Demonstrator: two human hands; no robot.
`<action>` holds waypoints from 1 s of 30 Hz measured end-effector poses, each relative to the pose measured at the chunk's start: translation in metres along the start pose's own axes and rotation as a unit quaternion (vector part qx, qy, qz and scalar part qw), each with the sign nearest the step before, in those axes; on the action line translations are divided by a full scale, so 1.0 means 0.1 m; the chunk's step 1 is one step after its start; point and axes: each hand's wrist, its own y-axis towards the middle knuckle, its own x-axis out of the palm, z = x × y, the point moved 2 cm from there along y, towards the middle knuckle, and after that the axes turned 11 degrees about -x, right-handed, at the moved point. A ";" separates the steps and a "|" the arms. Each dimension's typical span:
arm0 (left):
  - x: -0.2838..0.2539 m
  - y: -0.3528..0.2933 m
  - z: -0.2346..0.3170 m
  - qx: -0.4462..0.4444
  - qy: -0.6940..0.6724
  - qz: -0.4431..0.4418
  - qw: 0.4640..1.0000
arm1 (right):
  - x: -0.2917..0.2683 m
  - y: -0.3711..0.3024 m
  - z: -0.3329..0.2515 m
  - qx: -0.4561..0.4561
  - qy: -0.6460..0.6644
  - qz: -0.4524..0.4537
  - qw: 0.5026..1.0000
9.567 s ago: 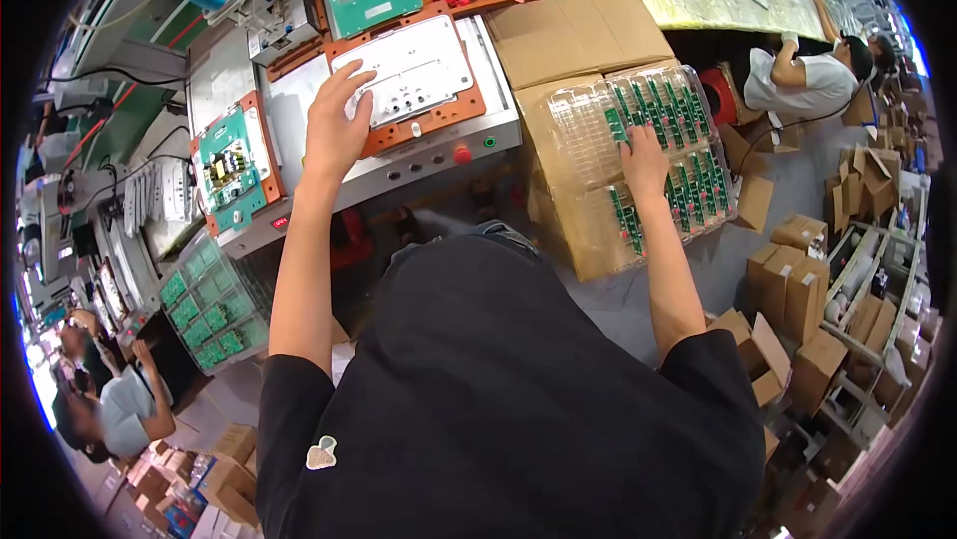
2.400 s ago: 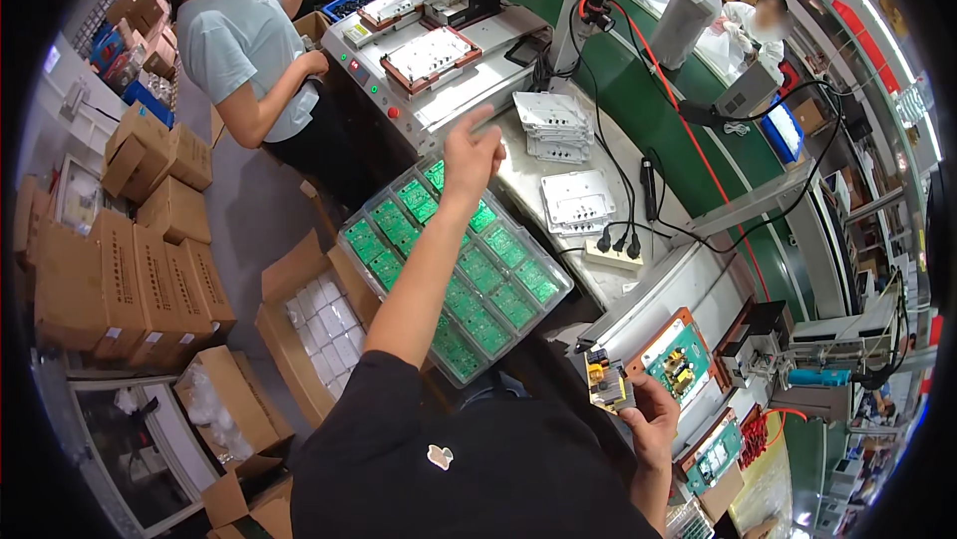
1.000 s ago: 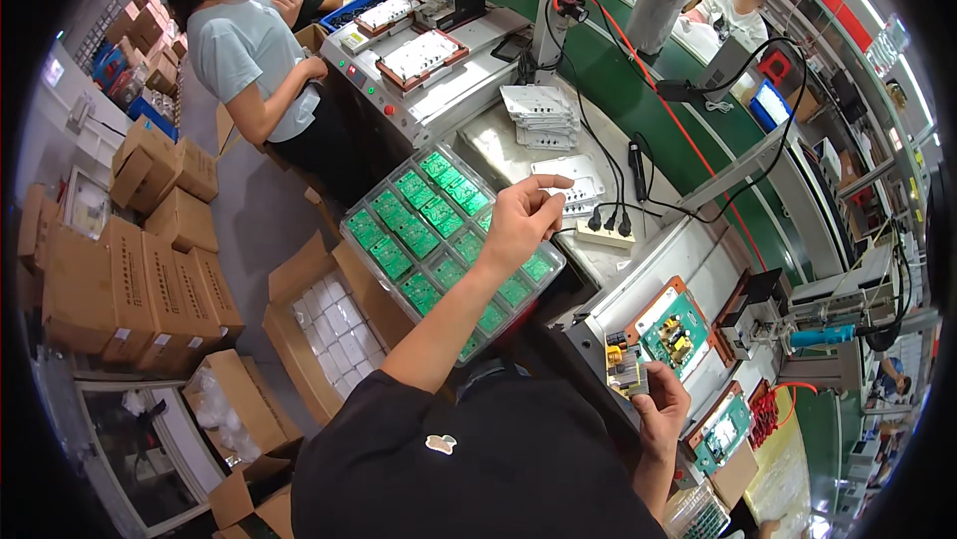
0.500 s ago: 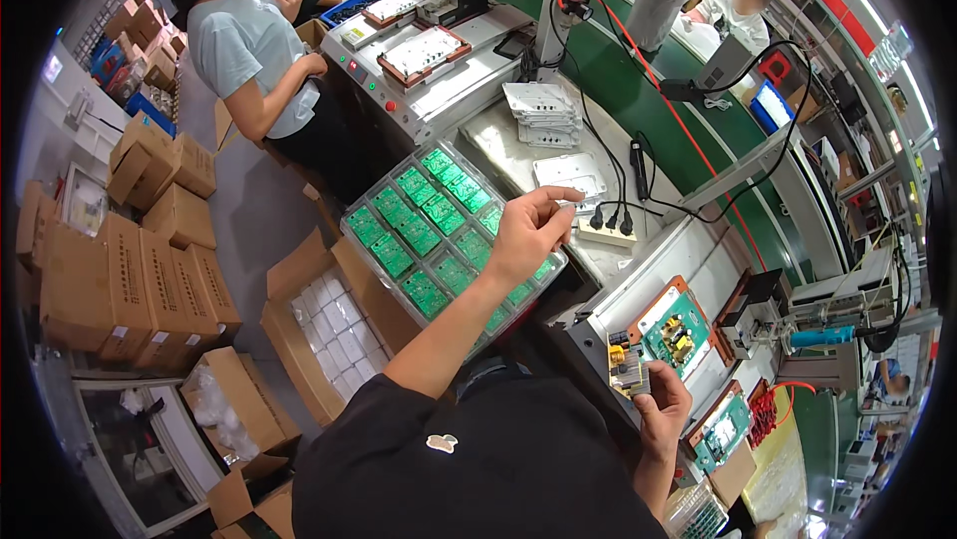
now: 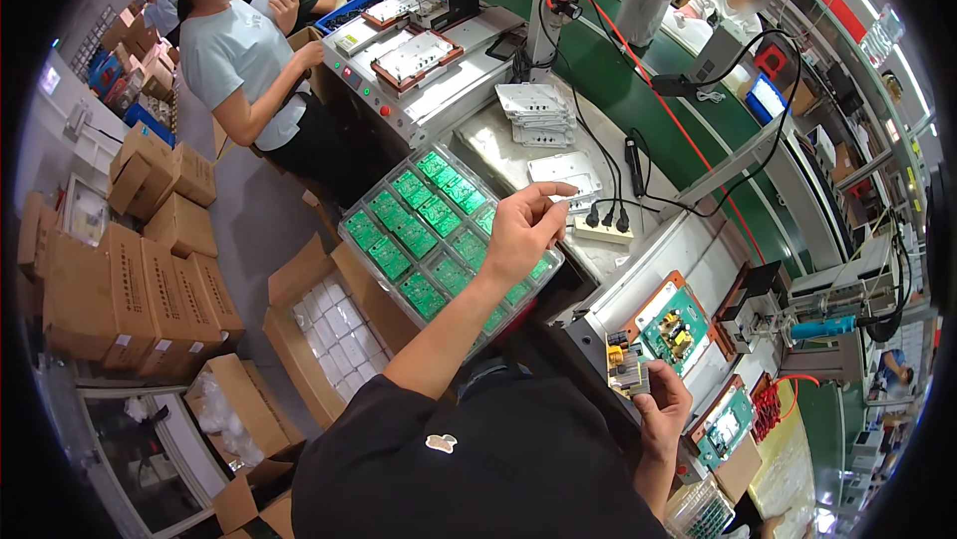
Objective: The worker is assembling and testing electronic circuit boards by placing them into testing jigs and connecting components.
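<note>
My left hand (image 5: 520,238) hovers over the right side of a clear compartment tray (image 5: 354,237). Its index finger points right, with the thumb a little apart below it, and nothing shows between them. Green circuit boards (image 5: 419,212) fill the tray's compartments. Low on the right, my right hand (image 5: 665,407) is closed on the edge of a circuit board (image 5: 628,371) carrying yellow and black parts and a grey finned block. Just beyond it, a green board with yellow parts (image 5: 674,334) lies in a brown-framed fixture on a white bench.
White plastic housings (image 5: 538,112) are stacked ahead, near a power strip (image 5: 603,229) with black plugs. An open carton (image 5: 299,270) of white packs stands left of the tray. A co-worker (image 5: 234,65) stands at the machine, far left. Another fixture holds a board (image 5: 726,429) at right.
The view has shifted slightly. The co-worker at the far left has shifted a little, one hand raised with a white piece. My hands keep nearly the same pose.
</note>
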 end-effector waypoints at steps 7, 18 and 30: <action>-0.25 0.26 0.21 0.114 -0.087 0.091 0.986 | 0.03 0.02 0.01 0.002 0.012 0.018 1.000; 0.24 -0.25 0.00 0.023 0.037 -0.081 0.996 | -0.11 -0.21 0.01 -0.021 -0.030 0.039 0.999; 1.28 -1.44 -0.43 0.094 0.323 -0.436 0.835 | -0.42 -1.19 -0.40 -0.034 -0.306 0.106 0.946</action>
